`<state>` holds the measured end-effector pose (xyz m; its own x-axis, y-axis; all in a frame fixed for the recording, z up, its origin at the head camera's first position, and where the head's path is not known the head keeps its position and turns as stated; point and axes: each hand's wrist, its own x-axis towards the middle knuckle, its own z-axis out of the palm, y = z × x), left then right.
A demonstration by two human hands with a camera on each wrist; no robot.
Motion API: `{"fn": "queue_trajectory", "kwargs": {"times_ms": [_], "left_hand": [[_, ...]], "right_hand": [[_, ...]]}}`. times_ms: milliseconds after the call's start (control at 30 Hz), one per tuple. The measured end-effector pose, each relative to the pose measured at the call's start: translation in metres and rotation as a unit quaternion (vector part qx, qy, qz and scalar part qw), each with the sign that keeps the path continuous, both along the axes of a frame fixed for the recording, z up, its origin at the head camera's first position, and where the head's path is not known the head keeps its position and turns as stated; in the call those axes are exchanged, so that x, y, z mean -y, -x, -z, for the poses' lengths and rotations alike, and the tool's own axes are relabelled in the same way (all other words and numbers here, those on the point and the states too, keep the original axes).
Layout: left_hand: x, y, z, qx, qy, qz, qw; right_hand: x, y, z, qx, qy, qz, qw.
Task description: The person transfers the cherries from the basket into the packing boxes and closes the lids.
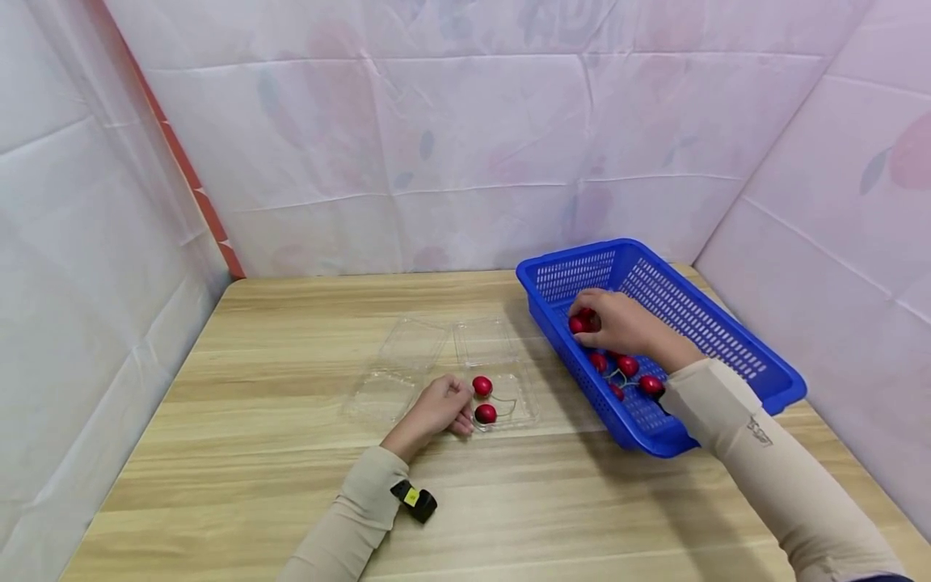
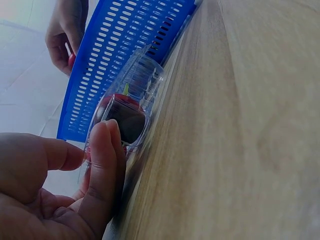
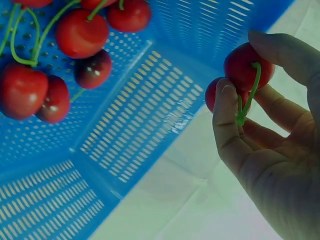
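Note:
My right hand (image 1: 618, 322) is over the far left part of a blue plastic basket (image 1: 672, 305), pinching a pair of red cherries (image 3: 248, 66) joined by a green stem between thumb and fingers. Below it, several more cherries (image 1: 628, 365) with green stems lie on the basket floor. My left hand (image 1: 440, 406) pinches the left edge of a clear plastic box (image 2: 142, 67) on the table. In that box sit two cherries (image 1: 482, 386) with joined stems, beside my left fingertips.
A second open clear plastic box (image 1: 381, 396) lies left of the first, partly behind the left hand. The wooden table (image 1: 276, 388) is bordered by white patterned cloth walls (image 1: 465, 137) at the back and sides. A black band with a yellow mark (image 1: 414, 499) is on the left wrist.

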<state>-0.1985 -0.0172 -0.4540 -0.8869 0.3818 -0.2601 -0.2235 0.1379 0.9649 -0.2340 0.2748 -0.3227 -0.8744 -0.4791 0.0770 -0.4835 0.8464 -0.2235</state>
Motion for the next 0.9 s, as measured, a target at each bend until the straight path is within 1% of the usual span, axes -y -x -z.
{"fn": "queue_trajectory", "kwargs": {"times_ms": [133,333,367,433,567,600,667,900], "left_hand": [[0.001,-0.001,0.001,-0.004,-0.001,0.001,1.0],[0.001,0.0,0.001,-0.003,0.004,0.003,1.0],[0.001,0.0,0.0,-0.003,0.005,0.004,1.0],[0.002,-0.003,-0.007,-0.004,0.002,0.007,1.0],[0.002,-0.004,-0.007,-0.001,-0.001,0.008,1.0],[0.002,-0.003,-0.006,-0.001,-0.003,0.008,1.0],[0.001,0.0,0.002,-0.002,-0.001,0.006,1.0],[0.002,0.0,0.001,0.001,0.003,0.008,1.0]], "right_hand": [[0.003,-0.005,-0.005,-0.012,-0.001,-0.001,1.0],[0.006,-0.012,-0.01,-0.011,0.001,-0.008,1.0],[0.006,-0.012,-0.011,-0.012,0.001,-0.009,1.0],[0.007,-0.014,-0.012,-0.012,0.003,-0.012,1.0],[0.008,-0.016,-0.013,-0.013,0.005,-0.011,1.0],[0.008,-0.017,-0.013,-0.012,0.005,-0.011,1.0],[0.01,-0.018,-0.014,-0.01,0.005,-0.009,1.0],[0.014,-0.025,-0.014,-0.015,0.009,-0.006,1.0]]}}
